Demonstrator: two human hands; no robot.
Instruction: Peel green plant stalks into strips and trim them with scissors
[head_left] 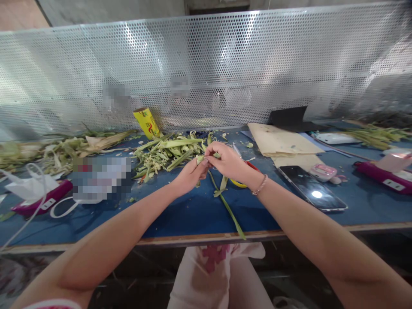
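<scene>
My left hand point(190, 176) is closed, pinching a small pale-green plant piece point(200, 159) above the blue table. My right hand point(229, 162), with a bracelet at its wrist, meets it with bent fingers and grips the same piece. The fingers hide most of it. Below the hands a long green leaf strip point(230, 209) runs to the table's front edge. Partly behind my right hand shows a yellow and red loop point(238, 184), perhaps a scissors handle. Just beyond my left hand lies a heap of green stalks and leaves point(172, 150).
A yellow printed tube point(147, 123) leans by the perforated metal screen point(206, 64). Brown paper point(283, 139), a phone point(310, 186) and a pink case point(322, 171) lie to the right. Purple power strips point(61, 192) with cables stand at both sides. More dry leaves point(64, 150) lie far left.
</scene>
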